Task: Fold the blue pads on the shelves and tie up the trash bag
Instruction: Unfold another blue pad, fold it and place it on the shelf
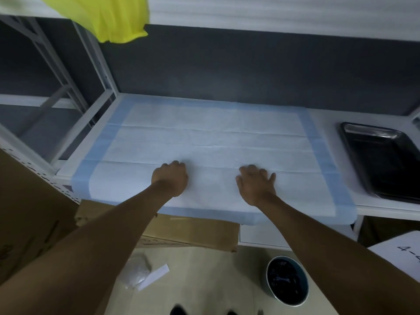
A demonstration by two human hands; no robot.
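Note:
A large blue-bordered white pad [213, 137] lies spread flat on the white shelf [327, 117], its front edge hanging over the shelf's front. My left hand [170, 178] rests on the pad near its front middle with the fingers curled under at the knuckles. My right hand [255, 184] lies beside it on the pad, fingers spread and flat. On the floor at the lower right stands a small round bin with a dark trash bag [287, 280] lining it.
A black metal tray [384, 160] sits on the shelf right of the pad. A yellow cloth [109, 17] hangs from the shelf above. Cardboard boxes [188, 233] lie under the shelf and at left. A clear plastic wrapper [138, 271] lies on the floor.

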